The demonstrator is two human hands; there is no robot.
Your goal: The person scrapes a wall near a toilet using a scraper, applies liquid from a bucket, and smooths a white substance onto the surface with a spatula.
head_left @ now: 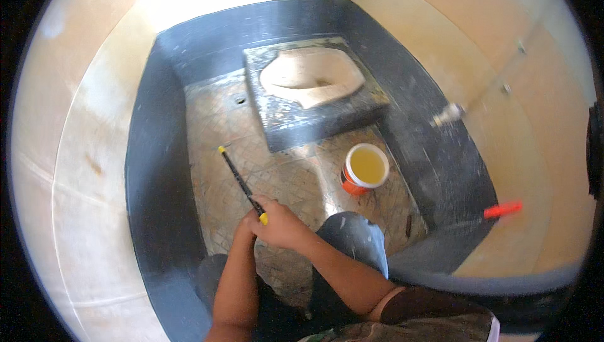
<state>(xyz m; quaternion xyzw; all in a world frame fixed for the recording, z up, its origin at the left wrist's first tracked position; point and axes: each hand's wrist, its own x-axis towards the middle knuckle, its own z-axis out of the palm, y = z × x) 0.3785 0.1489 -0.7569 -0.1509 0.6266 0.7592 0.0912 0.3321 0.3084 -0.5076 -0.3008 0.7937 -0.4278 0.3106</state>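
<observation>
A slim black stick with yellow ends (237,174) slants over the tiled floor, its far tip toward the floor drain. Around its near end my right hand (280,224) is closed. My left hand (248,225) is pressed against the right one at that same end; its fingers are mostly hidden, so I cannot tell whether it grips the stick too. To the right of my hands stands an orange tub with a white rim (357,186), holding yellowish liquid. My knee (349,241) is bent just below the tub.
Ahead, a cream squat toilet (314,75) is set in a raised dark block (327,125). Left of it is a drain hole (240,100). A tap (448,114) sticks out of the right wall, with a red object (503,209) nearer. Dark lower walls (157,178) enclose the floor.
</observation>
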